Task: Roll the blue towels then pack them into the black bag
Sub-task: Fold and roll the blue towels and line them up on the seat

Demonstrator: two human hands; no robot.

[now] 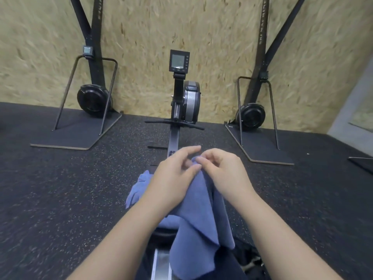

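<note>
A blue towel [198,219] hangs down in front of me over the rowing machine's rail. Its top edge is bunched between both hands. My left hand [173,174] pinches that edge from the left, with the index finger stretched forward. My right hand [224,170] pinches the same edge from the right, fingers curled. Under my left wrist lies another crumpled blue towel [139,188] on the machine's seat. A dark shape at the lower right, beside the rail, may be the black bag [248,257]; most of it is hidden by the towel and my right arm.
The rowing machine [181,98] runs straight ahead, with its monitor and flywheel at the wooden wall. Two ski machines on flat bases stand at the left [84,110] and right [258,122]. Dark speckled rubber floor [60,199] lies on both sides.
</note>
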